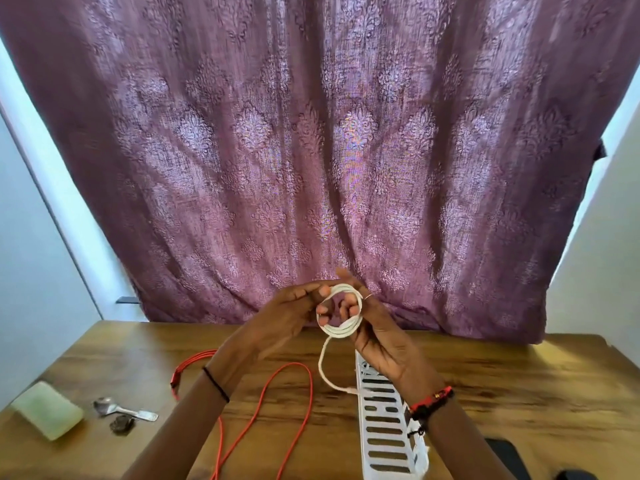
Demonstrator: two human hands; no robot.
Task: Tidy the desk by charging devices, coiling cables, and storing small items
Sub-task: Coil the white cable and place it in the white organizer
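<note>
— What does the person have nearest on the desk (519, 393)?

— A white slotted basket (384, 427), partly under the right forearm. Left of it a red cable (277, 410) sprawls in loose loops over the wood. Far to the left lie a pale green block (46, 414), a spoon (124, 408) and a small dark thing (121, 424) (too blurred to name).

— And the hands?

— Both are raised above the desk, close together. The white cable (341, 311) is wound into a ring. The right hand (377, 334) has its fingers curled through the ring, and the left hand (287, 317) pinches the ring's left edge. One loose tail hangs down, its end just beside the basket's left wall.

— Behind them?

— A purple patterned curtain (311, 133), with pale wall on either side.
</note>
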